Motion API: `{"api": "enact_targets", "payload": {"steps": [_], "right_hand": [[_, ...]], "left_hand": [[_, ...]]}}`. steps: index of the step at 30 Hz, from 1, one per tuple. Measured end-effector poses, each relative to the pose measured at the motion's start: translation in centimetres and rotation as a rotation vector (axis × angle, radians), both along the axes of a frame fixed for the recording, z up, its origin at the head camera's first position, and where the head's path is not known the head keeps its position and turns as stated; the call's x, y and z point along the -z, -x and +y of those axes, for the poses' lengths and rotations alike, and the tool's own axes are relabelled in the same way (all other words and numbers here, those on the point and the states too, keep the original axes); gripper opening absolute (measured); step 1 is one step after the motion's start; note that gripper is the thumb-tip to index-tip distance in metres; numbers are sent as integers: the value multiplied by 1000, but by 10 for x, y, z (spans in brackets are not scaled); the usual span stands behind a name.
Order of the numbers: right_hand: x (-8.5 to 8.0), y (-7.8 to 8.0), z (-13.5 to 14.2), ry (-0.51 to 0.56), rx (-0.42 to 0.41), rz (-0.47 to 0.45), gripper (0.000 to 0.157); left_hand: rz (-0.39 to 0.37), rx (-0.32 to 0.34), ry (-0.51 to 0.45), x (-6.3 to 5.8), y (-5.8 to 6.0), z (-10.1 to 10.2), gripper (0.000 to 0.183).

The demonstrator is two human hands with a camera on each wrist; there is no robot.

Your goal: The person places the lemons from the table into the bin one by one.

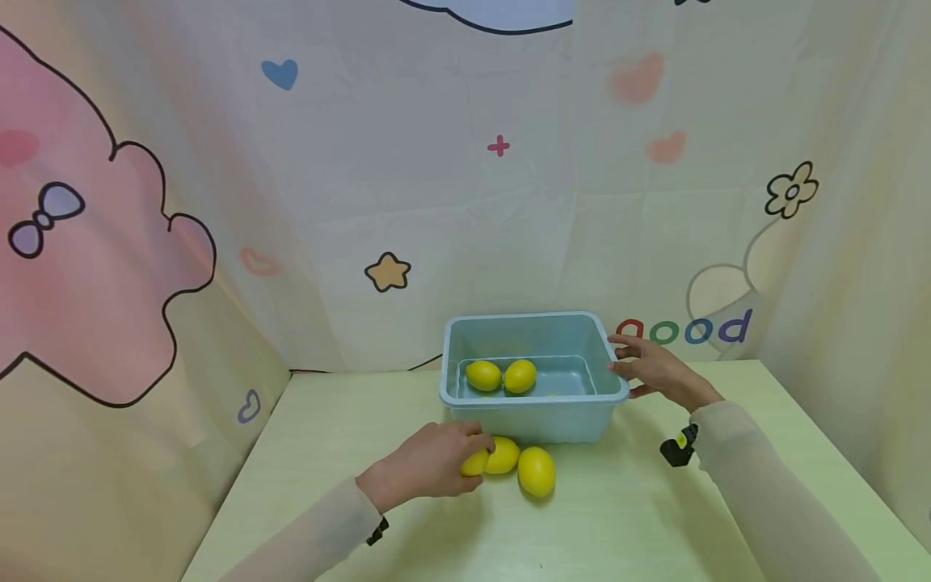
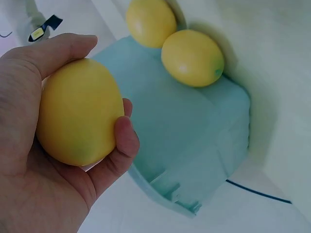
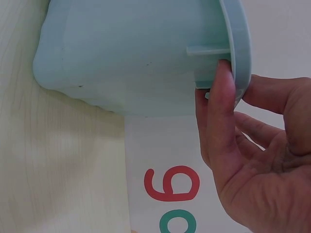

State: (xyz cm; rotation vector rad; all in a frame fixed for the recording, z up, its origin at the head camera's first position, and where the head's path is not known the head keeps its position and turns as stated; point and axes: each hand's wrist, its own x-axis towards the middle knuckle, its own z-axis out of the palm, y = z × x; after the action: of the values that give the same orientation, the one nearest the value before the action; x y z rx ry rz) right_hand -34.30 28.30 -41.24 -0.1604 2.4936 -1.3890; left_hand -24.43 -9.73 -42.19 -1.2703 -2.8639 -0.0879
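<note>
My left hand (image 1: pixel 435 461) grips a yellow lemon (image 2: pixel 80 111), its thumb and fingers curled round the fruit, in front of a light blue plastic bin (image 1: pixel 534 422). Two more lemons rest on the table just right of that hand: one lemon (image 1: pixel 503 456) close by the bin's front wall, another lemon (image 1: pixel 537 472) a bit nearer. Inside the bin, toward its left end, lie a lemon (image 1: pixel 483 375) and a second lemon (image 1: pixel 520 377) side by side. My right hand (image 3: pixel 257 141) pinches the rim at the bin's right end, thumb on one side and fingers beneath the lip.
The pale wooden table (image 1: pixel 596 517) reaches back to a printed cloth backdrop (image 1: pixel 465 202) behind the bin. More patterned cloth (image 1: pixel 94 267) hangs along the left side. A black wrist strap piece (image 1: pixel 678 449) hangs from the right sleeve.
</note>
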Motion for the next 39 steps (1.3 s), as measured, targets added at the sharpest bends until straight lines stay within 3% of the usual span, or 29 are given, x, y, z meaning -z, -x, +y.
{"api": "enact_targets", "payload": {"steps": [8, 21, 30, 39], "right_hand": [[1, -2, -1, -9, 5, 2, 78], [1, -2, 1, -7, 15, -5, 78], [5, -2, 2, 1, -6, 3, 75], [2, 0, 2, -9, 3, 12, 75]], "left_hand": [[99, 18, -40, -17, 7, 1, 35], [155, -26, -89, -49, 26, 0, 37], [127, -59, -110, -62, 36, -2, 38], [162, -80, -138, -96, 50, 4, 37]]}}
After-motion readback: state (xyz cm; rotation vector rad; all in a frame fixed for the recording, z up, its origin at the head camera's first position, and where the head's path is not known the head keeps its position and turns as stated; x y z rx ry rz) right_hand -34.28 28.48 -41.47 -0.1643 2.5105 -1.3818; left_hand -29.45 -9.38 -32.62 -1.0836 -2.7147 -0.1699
